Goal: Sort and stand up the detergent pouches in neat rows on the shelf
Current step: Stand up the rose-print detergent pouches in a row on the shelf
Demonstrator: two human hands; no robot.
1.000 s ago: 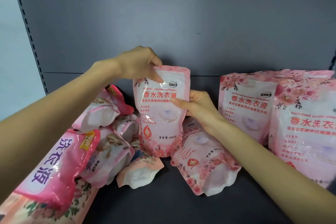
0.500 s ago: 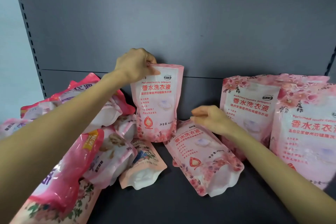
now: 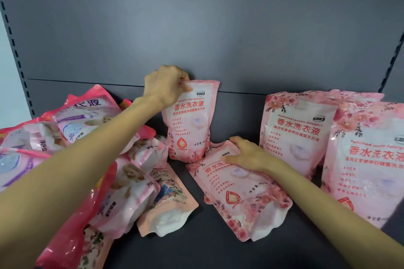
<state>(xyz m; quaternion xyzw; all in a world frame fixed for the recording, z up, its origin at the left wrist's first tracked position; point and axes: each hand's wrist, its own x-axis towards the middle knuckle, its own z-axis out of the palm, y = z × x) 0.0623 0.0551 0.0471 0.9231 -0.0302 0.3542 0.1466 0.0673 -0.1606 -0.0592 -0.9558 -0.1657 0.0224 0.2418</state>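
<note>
Left hand (image 3: 166,87) pinching top of upright pouch (image 3: 190,124), right hand (image 3: 247,156) flat on lying pouch (image 3: 238,194) — top rearward

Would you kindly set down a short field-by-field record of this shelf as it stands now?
Left hand: pinches the top corner of the small pink upright detergent pouch
Right hand: rests on the pink floral pouch lying flat
Standing at right: two large pink floral pouches
Left side: heap of tumbled pink pouches
Surface: dark grey metal shelf
</note>
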